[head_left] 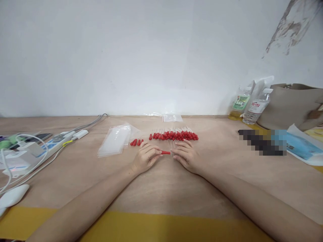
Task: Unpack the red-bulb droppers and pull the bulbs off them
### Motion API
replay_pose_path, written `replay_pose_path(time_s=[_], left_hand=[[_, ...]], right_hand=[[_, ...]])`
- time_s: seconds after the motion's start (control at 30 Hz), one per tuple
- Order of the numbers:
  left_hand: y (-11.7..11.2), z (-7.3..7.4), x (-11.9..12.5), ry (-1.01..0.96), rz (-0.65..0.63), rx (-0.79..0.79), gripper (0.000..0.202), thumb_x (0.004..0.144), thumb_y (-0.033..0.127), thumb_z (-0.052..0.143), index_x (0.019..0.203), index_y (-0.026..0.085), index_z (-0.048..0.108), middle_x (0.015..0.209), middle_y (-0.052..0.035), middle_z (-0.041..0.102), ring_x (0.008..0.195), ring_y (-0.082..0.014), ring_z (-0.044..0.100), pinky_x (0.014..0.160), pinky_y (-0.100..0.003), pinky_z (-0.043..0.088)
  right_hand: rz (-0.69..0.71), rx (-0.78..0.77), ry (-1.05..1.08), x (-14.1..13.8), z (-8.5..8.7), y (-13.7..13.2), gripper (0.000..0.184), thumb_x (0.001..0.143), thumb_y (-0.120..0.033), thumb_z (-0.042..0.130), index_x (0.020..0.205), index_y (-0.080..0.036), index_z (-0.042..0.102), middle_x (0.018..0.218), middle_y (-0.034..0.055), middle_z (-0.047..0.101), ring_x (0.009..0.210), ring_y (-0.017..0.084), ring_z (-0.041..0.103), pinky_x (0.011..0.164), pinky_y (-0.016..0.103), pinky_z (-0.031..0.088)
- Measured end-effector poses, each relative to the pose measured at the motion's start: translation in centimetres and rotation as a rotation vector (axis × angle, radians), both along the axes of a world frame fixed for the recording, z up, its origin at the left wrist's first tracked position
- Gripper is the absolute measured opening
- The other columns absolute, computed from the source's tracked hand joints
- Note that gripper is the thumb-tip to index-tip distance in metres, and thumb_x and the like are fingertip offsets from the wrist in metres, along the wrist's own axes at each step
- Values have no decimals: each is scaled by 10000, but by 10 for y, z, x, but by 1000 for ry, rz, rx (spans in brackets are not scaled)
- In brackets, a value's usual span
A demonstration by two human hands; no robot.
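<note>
Between the fingertips of my left hand (147, 156) is a red rubber dropper bulb (166, 152), pointing right. My right hand (186, 156) pinches a clear glass dropper tube (172, 154), its end close to the bulb's tip; I cannot tell whether the two touch. A few more clear tubes (171, 144) lie just beyond the right fingers. Left of my left hand are several loose red bulbs (138, 142). Past both hands stretches a row of glass droppers with red bulbs (174, 135), bulbs toward me and tubes toward the wall.
Clear plastic bags (114, 141) lie left of the hands, with another bag (173, 118) by the wall. A power strip (52, 144) with cables and chargers sits far left. Bottles (257, 107), a grey bag (290, 104) and a blue packet (300, 144) are at right.
</note>
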State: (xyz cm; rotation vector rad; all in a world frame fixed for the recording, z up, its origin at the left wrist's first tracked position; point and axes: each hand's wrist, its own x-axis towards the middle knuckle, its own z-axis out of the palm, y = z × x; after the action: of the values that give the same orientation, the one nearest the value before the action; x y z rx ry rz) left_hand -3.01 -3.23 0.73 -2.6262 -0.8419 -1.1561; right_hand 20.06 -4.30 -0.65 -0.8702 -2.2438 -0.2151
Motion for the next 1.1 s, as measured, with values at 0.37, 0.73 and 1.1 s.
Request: replay_pose_path(time_s=[0.37,0.73,1.1], left_hand=[[-3,-2,23,119,24,-18,181,821,340,503,878,223,628,998,-29,632,1038,-193,489,946,-393,299],[-8,4,25,236,15,8,195,861,284,426,897,205,600,998,-34,625,1042,-185,489,1007,-418,242],[-13,12,22,333,-37,-140,232,891,256,345,860,209,570,930,-5,639,1066,-162,473,1031,-433,145]], right_hand=[[26,138,56,-7,-7,-1,167,813,-252,505,923,-239,629,871,21,669,954,159,554,992,421,309],[142,172,86,-13,-12,2,240,837,-181,462,1038,-202,591,967,56,664,1033,172,553,983,439,368],[159,231,-77,-8,-7,-4,202,851,-141,415,937,-159,597,927,59,669,1059,166,538,982,363,412]])
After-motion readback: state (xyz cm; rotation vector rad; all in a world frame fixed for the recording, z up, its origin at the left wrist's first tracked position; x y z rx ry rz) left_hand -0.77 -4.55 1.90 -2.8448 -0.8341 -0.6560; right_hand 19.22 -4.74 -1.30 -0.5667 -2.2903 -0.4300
